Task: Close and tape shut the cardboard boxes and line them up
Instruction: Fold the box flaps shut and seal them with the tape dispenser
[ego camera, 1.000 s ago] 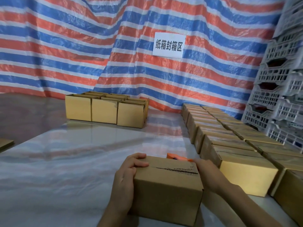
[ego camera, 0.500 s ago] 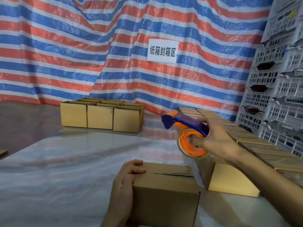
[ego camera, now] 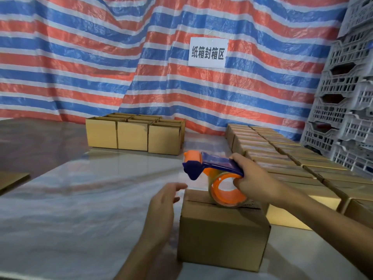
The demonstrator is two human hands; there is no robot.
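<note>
Nearest item: 1 cardboard box (ego camera: 222, 235) stands on the counter (ego camera: 80, 209) directly before the person. Its top flaps are folded down. The centre seam shows as a dark slit, and no tape is visible across it.

Left hand (ego camera: 161, 207): released, fingers extended, just beside the box's upper left edge. Contact with the box cannot be confirmed.

Right hand (ego camera: 256, 178): grasping the blue handle of a tape dispenser (ego camera: 214, 164). The orange-cored tape roll (ego camera: 228, 193) sits at the top of the box over the seam. The cutter end points away from the person, above the box's far edge.

Progress, as judged: this box is closed but not yet sealed, and taping appears about to start. It then needs a place in the line.

To the right, 2 rows of closed boxes (ego camera: 286, 168) run toward the back wall, touching side by side. They look finished. The exact count cannot be read.

At the far left of the counter, a block of boxes (ego camera: 133, 136), 3 across its front, appears unsealed. These appear to be the remaining work.

Surface: the counter is glossy and reflective. A flat cardboard piece (ego camera: 12, 179) lies at its left edge.

Room: a red, white and blue striped tarpaulin (ego camera: 70, 57) forms the backdrop, carrying a white paper sign (ego camera: 207, 52). Grey plastic crates (ego camera: 343, 93) are stacked at the right.
</note>
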